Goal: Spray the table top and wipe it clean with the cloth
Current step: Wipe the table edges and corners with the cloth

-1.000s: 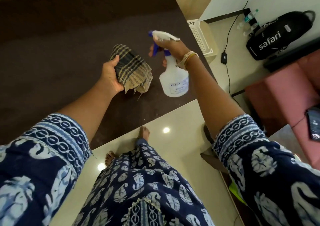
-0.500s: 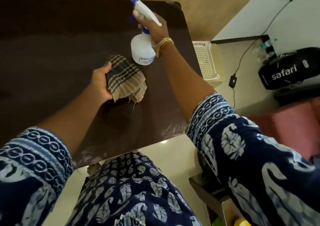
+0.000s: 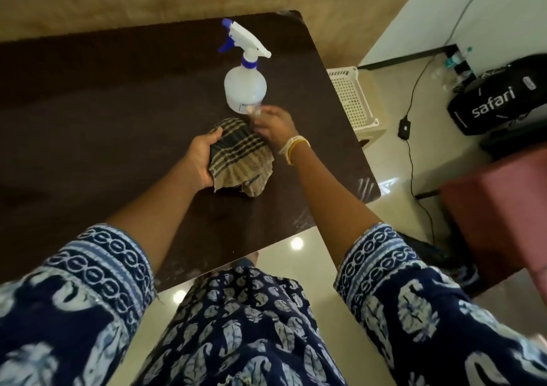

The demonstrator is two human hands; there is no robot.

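The cloth (image 3: pixel 241 156), a checked beige and dark rag, is grasped by the left hand (image 3: pixel 201 160): the thumb is laid over its upper edge and the fingers are curled round its near side, hidden beneath the fabric. The cloth is bunched into a dome and is held low over the table top (image 3: pixel 88 119), a dark brown surface; whether it touches the surface cannot be told.

Just beyond the cloth, and to the right of the left hand, the right hand (image 3: pixel 273 123) is seen. It is blurred, so its state cannot be told with certainty. Its fingertips lie at the lower edge of the spray bottle (image 3: pixel 245 88), and the far edge of the cloth is met or nearly met by its palm side. A pale band and a yellow bangle (image 3: pixel 293 149) are worn on that wrist.

The spray bottle is stood upright on the table top, directly beyond the right hand's fingertips. Its body is translucent white, and its white trigger head with blue trigger and nozzle is pointed away to the left.

Pale streaks are seen on the table top near its right edge, to the right of the right forearm. Further right, off the table, a white perforated basket (image 3: pixel 352 98) is seen on the floor, and beyond it a black bag (image 3: pixel 497 95) marked "safari".
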